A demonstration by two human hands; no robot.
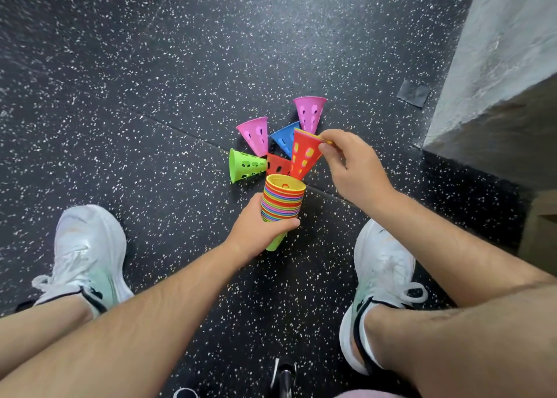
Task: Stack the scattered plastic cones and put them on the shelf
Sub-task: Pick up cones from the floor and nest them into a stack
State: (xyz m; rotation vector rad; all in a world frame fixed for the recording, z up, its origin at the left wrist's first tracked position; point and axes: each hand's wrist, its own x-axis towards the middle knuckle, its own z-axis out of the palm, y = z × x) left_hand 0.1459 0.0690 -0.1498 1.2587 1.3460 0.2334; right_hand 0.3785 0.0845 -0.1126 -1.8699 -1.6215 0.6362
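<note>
Stack [283, 201]: gripped in your left hand [259, 231], mouth up. Orange cone [304, 156]: pinched at rim by your right hand [352, 165], tip down, just beyond stack mouth. Align axes, insert. 5 loose cones [245, 165] lie on floor [150, 96].

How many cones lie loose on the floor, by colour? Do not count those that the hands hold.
Pink cones: 2
Blue cone: 1
Green cone: 1
Red cone: 1
Total: 5
Not counted: the stack gripped by the left hand, and the held red cone pinched by the right hand.
</note>
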